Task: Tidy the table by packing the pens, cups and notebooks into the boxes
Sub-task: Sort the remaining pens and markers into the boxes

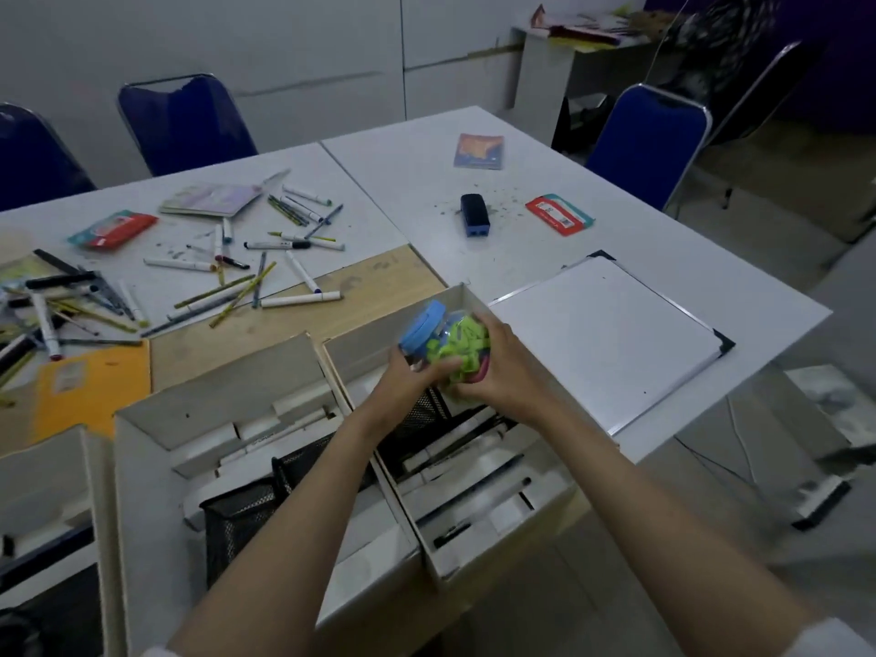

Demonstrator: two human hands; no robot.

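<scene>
Both hands are on a clear plastic jar (450, 346) with a blue lid (423, 324), stuffed with lime-green pieces, held tilted above the far end of the right-hand box (479, 533). The left hand (407, 379) cups it from below on the lid side, fingers curled round the wall; the right hand (493, 367) wraps over the base end, fingers curled across the green. Under them a black mesh cup (426, 412) lies in that box among white markers and a dark pen, though the arms hide much of it.

The middle box (142, 467) beside it holds white markers and another mesh cup (241, 519) lying on its side. A third box (90, 471) shows at the left edge.

On the white table (417, 182) beyond, loose pens and markers (265, 263) lie scattered at the left, with a pale notebook (211, 200) behind them and an orange notebook (90, 377) nearer. Farther right sit a blue-covered notebook (479, 150), a dark eraser block (475, 215), a red packet (559, 214), and a whiteboard (611, 339) just beside the right box.
</scene>
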